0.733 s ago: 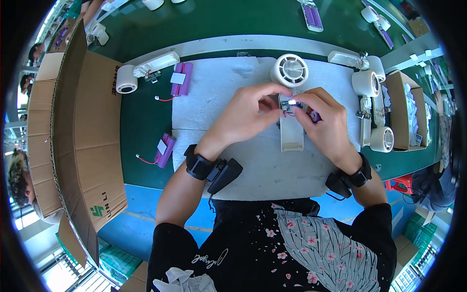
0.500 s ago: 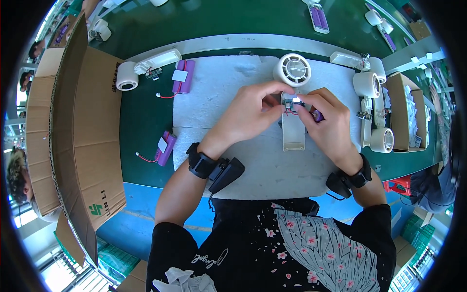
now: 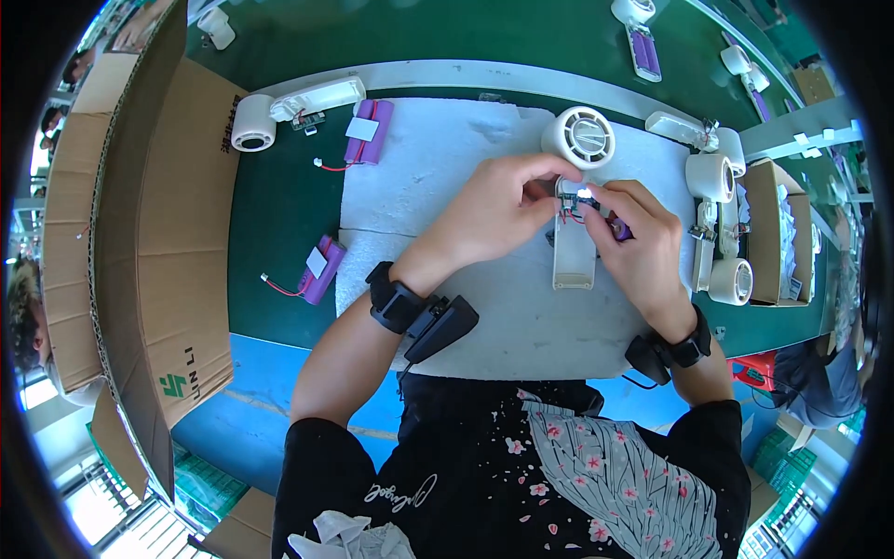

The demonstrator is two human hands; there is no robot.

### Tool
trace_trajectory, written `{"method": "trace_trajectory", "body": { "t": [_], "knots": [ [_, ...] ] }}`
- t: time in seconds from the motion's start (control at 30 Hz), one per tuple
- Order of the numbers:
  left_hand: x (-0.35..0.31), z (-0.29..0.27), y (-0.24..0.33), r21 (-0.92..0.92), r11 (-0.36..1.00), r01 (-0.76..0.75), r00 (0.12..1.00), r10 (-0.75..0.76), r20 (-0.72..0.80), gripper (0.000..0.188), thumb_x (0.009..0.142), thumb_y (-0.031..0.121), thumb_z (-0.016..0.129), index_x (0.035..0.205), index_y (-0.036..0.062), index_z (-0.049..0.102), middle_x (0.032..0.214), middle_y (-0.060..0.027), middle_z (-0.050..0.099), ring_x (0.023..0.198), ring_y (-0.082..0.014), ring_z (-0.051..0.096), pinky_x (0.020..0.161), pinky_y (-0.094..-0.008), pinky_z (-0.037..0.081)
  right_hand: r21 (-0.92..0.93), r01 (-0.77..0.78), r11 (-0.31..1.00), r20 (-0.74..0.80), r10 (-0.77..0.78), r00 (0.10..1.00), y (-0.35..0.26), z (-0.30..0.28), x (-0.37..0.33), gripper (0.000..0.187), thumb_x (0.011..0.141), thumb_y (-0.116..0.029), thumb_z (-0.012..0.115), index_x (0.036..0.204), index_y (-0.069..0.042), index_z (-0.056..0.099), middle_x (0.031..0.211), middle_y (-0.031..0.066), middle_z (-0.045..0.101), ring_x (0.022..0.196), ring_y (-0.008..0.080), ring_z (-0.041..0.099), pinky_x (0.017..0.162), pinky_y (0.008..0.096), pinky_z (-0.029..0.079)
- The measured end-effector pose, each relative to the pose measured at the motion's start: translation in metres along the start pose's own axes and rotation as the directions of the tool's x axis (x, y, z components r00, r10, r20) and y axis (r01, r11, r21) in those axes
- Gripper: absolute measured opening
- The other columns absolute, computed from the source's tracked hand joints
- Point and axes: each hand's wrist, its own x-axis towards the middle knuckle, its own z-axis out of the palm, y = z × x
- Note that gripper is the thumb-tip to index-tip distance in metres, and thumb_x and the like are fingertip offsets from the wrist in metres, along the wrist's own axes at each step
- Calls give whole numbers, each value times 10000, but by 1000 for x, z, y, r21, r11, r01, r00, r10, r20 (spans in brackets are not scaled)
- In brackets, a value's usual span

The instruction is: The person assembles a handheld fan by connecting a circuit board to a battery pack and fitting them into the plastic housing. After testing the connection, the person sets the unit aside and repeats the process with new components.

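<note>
A white hand-held fan lies on a white foam mat (image 3: pixel 447 177), its round head (image 3: pixel 578 137) at the far end and its open handle shell (image 3: pixel 574 256) toward me. My left hand (image 3: pixel 498 210) pinches small parts with red wires at the top of the handle. My right hand (image 3: pixel 638 247) meets it there and grips a purple battery pack (image 3: pixel 621 229), mostly hidden by the fingers. Both wrists wear black straps.
Two purple battery packs (image 3: pixel 369 131) (image 3: pixel 320 268) with wires lie on the green table left of the mat. Fan parts (image 3: pixel 279 114) sit at the far left, more fan parts (image 3: pixel 715 214) at the right by a small carton (image 3: pixel 778 233). A large cardboard box (image 3: pixel 158 224) stands at left.
Both hands stay at the top of the fan handle; fingers have shifted only slightly.
</note>
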Motion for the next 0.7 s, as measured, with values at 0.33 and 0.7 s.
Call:
{"method": "trace_trajectory", "body": {
  "t": [0.33, 0.7],
  "knots": [
    [2, 3, 3, 143, 987, -76, 992, 89, -90, 319, 820, -38, 568, 1094, 65, 693, 908, -77, 685, 700, -122, 616, 633, -259, 497, 79, -154, 985, 84, 147, 986, 1, -5, 10, 221, 760, -57, 756, 928, 18, 634, 845, 113, 649, 603, 151, 607, 537, 261, 474],
    [1, -1, 6, 276, 941, -196, 980, 196, 29, 307, 803, -3, 573, 1057, 94, 717, 894, -96, 677, 664, -189, 604, 613, -283, 480, -87, 182, 979, 285, -150, 947, -2, -26, 0, 357, 731, -73, 781, 949, 12, 511, 888, 137, 628, 730, 222, 604, 662, 307, 494]
  ]
}}
